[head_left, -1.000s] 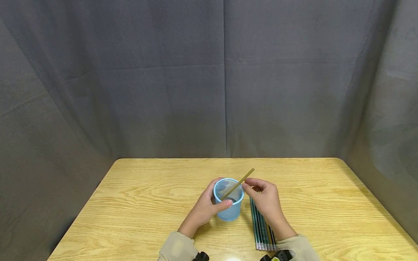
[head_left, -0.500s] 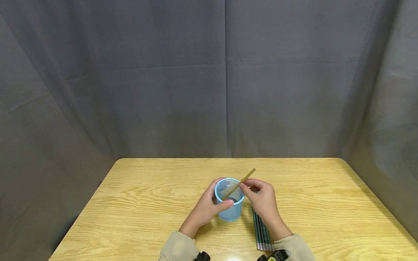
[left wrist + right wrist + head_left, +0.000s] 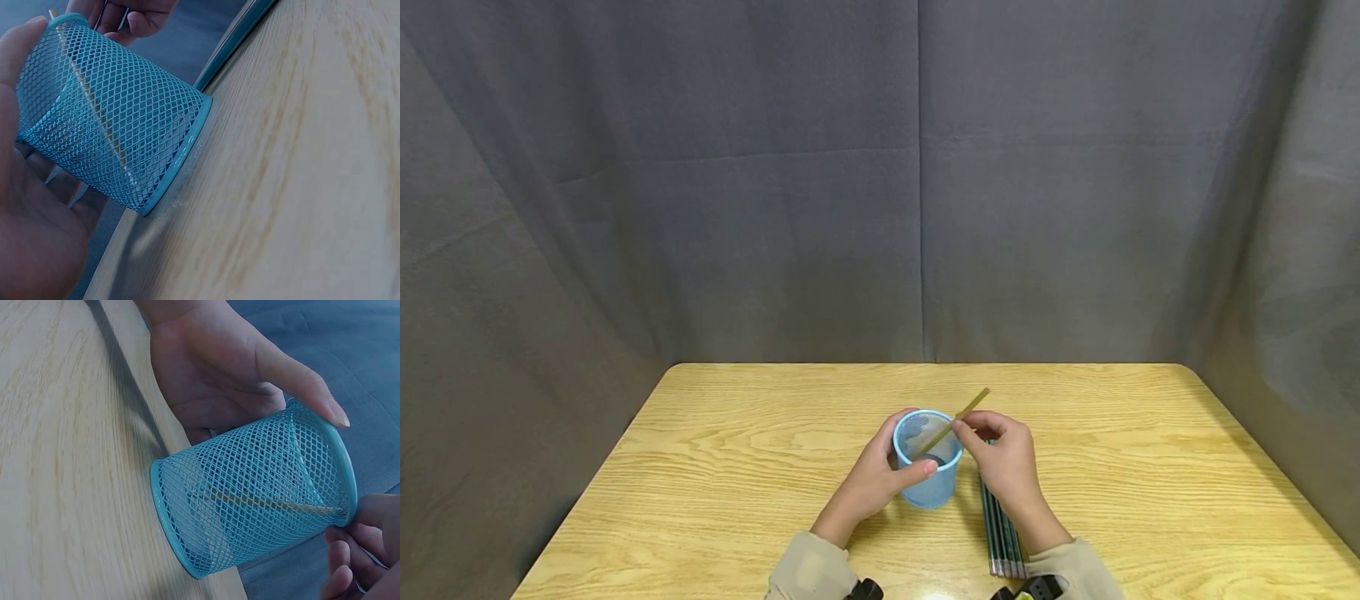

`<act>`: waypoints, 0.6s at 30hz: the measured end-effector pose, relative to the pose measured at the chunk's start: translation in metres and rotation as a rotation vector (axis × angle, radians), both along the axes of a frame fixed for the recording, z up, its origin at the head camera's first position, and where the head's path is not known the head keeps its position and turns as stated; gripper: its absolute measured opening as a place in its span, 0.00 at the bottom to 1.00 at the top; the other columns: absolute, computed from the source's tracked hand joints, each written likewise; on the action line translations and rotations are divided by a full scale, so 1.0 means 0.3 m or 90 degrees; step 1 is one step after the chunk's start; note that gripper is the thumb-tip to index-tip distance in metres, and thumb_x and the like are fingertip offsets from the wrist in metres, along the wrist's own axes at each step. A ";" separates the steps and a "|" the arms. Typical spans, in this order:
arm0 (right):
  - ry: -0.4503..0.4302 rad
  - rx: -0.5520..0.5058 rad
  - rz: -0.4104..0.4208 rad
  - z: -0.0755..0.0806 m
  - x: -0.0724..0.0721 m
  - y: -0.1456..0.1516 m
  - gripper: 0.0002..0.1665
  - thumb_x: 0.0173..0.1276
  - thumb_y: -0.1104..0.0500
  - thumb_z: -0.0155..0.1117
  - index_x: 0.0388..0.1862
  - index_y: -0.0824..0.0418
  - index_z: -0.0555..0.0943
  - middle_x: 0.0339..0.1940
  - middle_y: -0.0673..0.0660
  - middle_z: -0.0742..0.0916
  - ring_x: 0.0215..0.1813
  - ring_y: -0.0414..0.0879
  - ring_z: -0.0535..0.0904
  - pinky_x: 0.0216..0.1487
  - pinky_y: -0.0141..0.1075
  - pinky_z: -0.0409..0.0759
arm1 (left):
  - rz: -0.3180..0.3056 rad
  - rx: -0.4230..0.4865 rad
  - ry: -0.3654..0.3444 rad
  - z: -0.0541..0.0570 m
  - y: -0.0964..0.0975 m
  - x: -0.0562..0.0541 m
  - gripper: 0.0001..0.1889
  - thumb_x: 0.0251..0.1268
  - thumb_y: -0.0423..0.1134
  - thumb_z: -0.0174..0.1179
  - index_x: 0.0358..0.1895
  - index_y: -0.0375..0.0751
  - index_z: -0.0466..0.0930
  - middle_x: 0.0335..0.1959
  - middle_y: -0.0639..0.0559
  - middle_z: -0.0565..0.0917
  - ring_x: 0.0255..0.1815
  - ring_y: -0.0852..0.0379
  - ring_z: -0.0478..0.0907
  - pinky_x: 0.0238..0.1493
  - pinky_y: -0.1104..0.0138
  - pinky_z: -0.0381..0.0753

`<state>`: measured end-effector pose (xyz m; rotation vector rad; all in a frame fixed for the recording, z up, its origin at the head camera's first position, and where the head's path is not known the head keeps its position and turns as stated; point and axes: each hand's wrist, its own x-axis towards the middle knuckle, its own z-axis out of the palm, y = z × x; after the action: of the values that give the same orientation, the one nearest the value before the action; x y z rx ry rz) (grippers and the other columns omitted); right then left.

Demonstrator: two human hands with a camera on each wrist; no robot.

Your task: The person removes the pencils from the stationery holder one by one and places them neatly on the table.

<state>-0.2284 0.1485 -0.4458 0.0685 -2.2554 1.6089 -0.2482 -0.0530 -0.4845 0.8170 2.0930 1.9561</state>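
My left hand [image 3: 874, 477] holds a light blue mesh pencil cup [image 3: 929, 493], its thumb over the near rim and its fingers round the far side. In both wrist views the cup [image 3: 125, 106] stands with its base on the wooden table. A yellow pencil [image 3: 976, 401] slants inside the cup, leaning on the right rim with its upper end sticking out. At that rim, the thumb and fingertips of my right hand [image 3: 1006, 462] pinch the pencil. Through the mesh in the right wrist view, the pencil [image 3: 250, 501] reaches down near the cup's base.
Several dark green pencils [image 3: 997, 533] lie side by side on the table, partly hidden under my right forearm. The wooden tabletop [image 3: 737, 467] ends at a back edge before a grey curtain [image 3: 790, 250].
My right hand has shifted slightly left along the yellow pencil, onto the cup's rim. My left hand keeps its hold on the cup; over the last half second almost nothing moves.
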 end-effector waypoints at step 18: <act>0.018 -0.030 -0.016 0.066 0.029 0.031 0.08 0.65 0.60 0.72 0.39 0.64 0.88 0.36 0.57 0.88 0.40 0.44 0.81 0.36 0.29 0.78 | 0.005 0.009 0.002 -0.005 0.001 0.000 0.38 0.64 0.48 0.67 0.74 0.52 0.58 0.63 0.46 0.73 0.65 0.46 0.70 0.66 0.46 0.64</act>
<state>-0.2199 0.1576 -0.4259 0.0506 -2.1869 1.6378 -0.2481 -0.0526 -0.4861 0.8154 2.0905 1.9765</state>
